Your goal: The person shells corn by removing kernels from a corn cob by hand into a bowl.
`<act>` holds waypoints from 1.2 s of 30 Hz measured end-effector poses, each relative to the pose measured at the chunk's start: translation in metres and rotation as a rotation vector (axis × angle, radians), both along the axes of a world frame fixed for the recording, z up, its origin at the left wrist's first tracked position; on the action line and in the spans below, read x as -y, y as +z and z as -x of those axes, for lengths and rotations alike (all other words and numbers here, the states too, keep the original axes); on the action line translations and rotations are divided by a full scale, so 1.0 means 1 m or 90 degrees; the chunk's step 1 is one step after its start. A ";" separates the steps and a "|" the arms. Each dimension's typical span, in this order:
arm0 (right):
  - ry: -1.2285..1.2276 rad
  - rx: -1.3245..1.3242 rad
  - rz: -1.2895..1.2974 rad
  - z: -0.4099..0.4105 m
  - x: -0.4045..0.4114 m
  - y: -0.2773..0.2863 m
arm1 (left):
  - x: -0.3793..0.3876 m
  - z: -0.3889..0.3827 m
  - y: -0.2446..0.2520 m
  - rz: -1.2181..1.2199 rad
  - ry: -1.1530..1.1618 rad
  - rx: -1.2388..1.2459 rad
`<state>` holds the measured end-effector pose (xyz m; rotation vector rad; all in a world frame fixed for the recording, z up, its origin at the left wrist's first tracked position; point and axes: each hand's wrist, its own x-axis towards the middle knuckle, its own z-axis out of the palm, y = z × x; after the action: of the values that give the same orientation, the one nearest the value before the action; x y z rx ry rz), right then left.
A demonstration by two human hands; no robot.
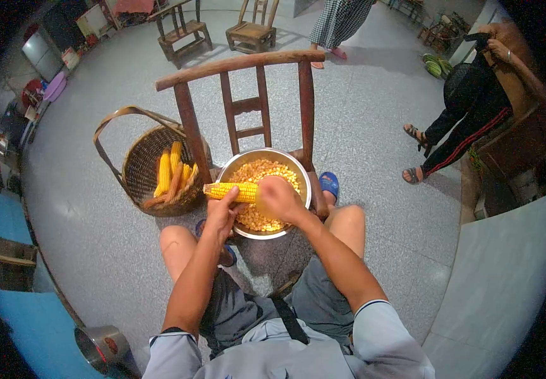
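Note:
A yellow corn cob (230, 191) lies level above a metal bowl (306, 199) of loose corn kernels (259, 222). My left hand (222, 211) grips its left part, thumb on top and fingers beneath. Curled over the cob's right end is my right hand (277, 199), blurred by motion. That end is covered, and I cannot see whether a second piece is inside the fist. The bowl rests on the seat of a wooden chair (240, 61), its ladder back away from me, between my knees.
Several corn cobs (165, 173) lie in a handled wicker basket (135, 154) left of the chair. Two wooden chairs (185, 33) (252, 33) stand farther back. One person (472, 104) stands at right, another (339, 23) at the back. Green striped melons (436, 66) lie on the floor.

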<state>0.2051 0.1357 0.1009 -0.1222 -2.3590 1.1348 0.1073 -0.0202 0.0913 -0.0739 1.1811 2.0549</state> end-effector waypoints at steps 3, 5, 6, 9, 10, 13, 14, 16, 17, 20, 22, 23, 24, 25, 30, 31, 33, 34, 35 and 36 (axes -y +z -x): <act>0.026 0.001 0.080 -0.001 0.005 0.002 | 0.004 0.003 0.002 -0.003 0.000 0.026; 0.025 0.019 0.188 0.000 0.006 -0.001 | 0.006 0.004 0.002 0.002 -0.006 0.038; -0.004 0.014 0.265 0.001 0.002 -0.008 | 0.005 0.003 0.003 0.000 -0.003 0.064; -0.074 0.022 0.346 0.002 -0.006 -0.015 | 0.005 0.003 0.000 -0.012 -0.004 0.087; -0.104 0.076 0.311 0.002 -0.005 -0.009 | 0.006 0.004 -0.001 -0.024 -0.005 0.086; -0.138 0.102 0.282 0.004 -0.009 -0.020 | 0.003 0.002 0.002 -0.018 -0.008 0.080; -0.146 0.063 0.238 0.005 -0.009 -0.026 | 0.003 0.001 0.003 -0.020 -0.010 0.079; -0.155 0.003 0.193 0.007 -0.007 -0.026 | 0.004 0.001 0.003 -0.003 -0.004 0.058; -0.155 0.004 0.192 0.007 -0.007 -0.026 | 0.004 0.001 0.003 -0.004 -0.004 0.058; -0.105 0.030 0.239 0.006 -0.003 -0.020 | 0.005 0.002 0.003 0.000 -0.008 0.053; -0.053 0.069 0.167 0.003 0.000 -0.015 | 0.004 0.002 0.004 -0.017 -0.022 0.051; -0.051 0.068 0.168 0.003 0.001 -0.013 | 0.004 0.002 0.004 -0.015 -0.020 0.051; -0.053 0.073 0.184 0.003 0.002 -0.010 | 0.003 0.001 0.003 -0.001 -0.020 0.019; -0.056 0.077 0.200 0.003 0.002 -0.009 | 0.003 0.000 0.002 0.013 -0.021 -0.012; -0.035 0.111 0.287 0.002 0.001 -0.010 | 0.003 -0.002 0.005 0.015 -0.017 0.002; -0.030 0.100 0.312 0.002 0.001 -0.011 | 0.003 -0.003 0.006 0.023 -0.012 0.006; -0.020 0.111 0.265 0.002 -0.002 -0.009 | 0.003 -0.003 0.006 0.024 -0.021 0.006; -0.008 0.123 0.218 0.002 -0.003 -0.008 | 0.003 -0.003 0.005 0.025 -0.030 0.008; -0.009 0.123 0.219 0.002 -0.003 -0.008 | 0.003 -0.002 0.003 0.026 -0.030 0.008; -0.014 0.060 0.133 0.003 -0.004 -0.009 | 0.003 -0.001 0.003 0.017 -0.024 0.019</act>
<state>0.2021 0.1393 0.0922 -0.2798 -2.3071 1.3892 0.1086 -0.0229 0.0941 -0.0941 1.1837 1.9987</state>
